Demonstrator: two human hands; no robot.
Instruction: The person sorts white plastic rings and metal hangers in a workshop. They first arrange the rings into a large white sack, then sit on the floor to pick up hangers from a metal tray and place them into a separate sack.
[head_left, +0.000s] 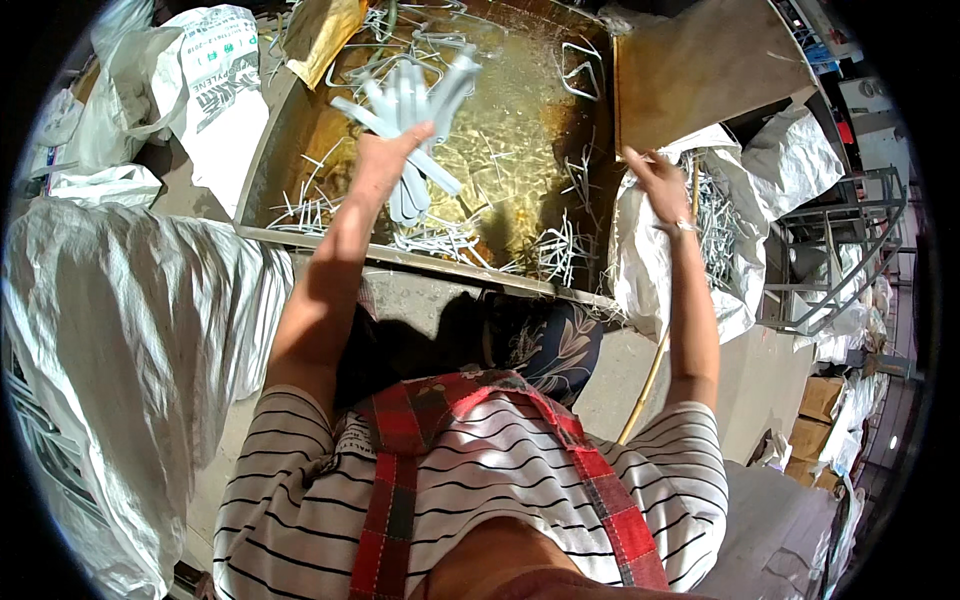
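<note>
My left hand [388, 160] is closed round a fanned bundle of flat grey plastic strips [409, 92], holding it over a wide metal tray [262, 165]. The strips stick out above and below the fist, and some have rounded ends. Over the tray's right side, beside an open white woven sack [636, 262], hovers my right hand [660, 187]. Its fingers point toward the tray, slightly bent and apart, with nothing visible in them. Many thin grey pieces [716, 225] fill the sack. Inside the tray, thin pale sticks [440, 242] lie in loose heaps along the near edge.
Shallow yellowish liquid [520, 130] glints in the tray. Bent grey pieces [580, 72] lie toward its far side. A brown board [710, 70] leans at the far right. White woven sacking [140, 350] hangs at left, and a thin stick [645, 390] slants below the right sack.
</note>
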